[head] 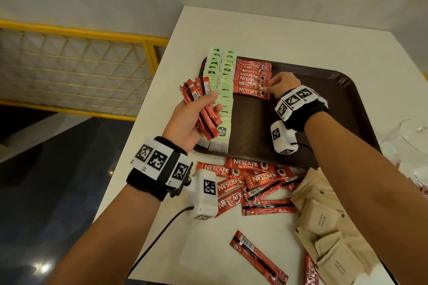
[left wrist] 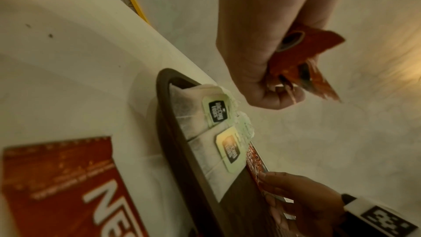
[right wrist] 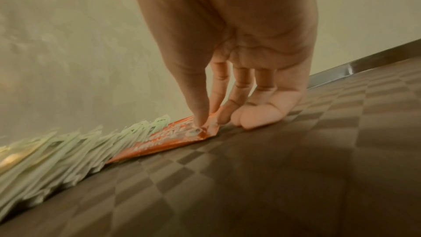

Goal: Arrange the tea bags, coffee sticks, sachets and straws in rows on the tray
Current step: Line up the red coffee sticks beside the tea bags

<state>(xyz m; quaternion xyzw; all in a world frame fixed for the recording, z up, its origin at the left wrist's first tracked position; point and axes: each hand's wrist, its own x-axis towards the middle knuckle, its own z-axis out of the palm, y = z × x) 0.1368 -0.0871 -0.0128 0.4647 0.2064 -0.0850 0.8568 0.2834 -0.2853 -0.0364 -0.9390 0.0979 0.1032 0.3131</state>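
Note:
A dark brown tray (head: 308, 104) lies on the white table. Two rows of green-tagged tea bags (head: 223, 90) run along its left side, and a short row of overlapping red coffee sticks (head: 251, 76) lies beside them. My right hand (head: 268, 89) pinches the right end of the nearest stick in that row (head: 250, 92). In the right wrist view its thumb tip (right wrist: 200, 123) presses on the stick (right wrist: 168, 141). My left hand (head: 212, 104) grips a fanned bunch of coffee sticks (head: 196, 90) above the tea bags, and that bunch (left wrist: 318, 55) also shows in the left wrist view.
Loose coffee sticks (head: 254, 183) lie piled on the table in front of the tray, and one more (head: 257, 257) lies nearer me. Tan sugar sachets (head: 324, 220) are heaped at the right front. Clear plastic (head: 407, 141) sits at the right edge. A yellow railing (head: 81, 34) stands left of the table.

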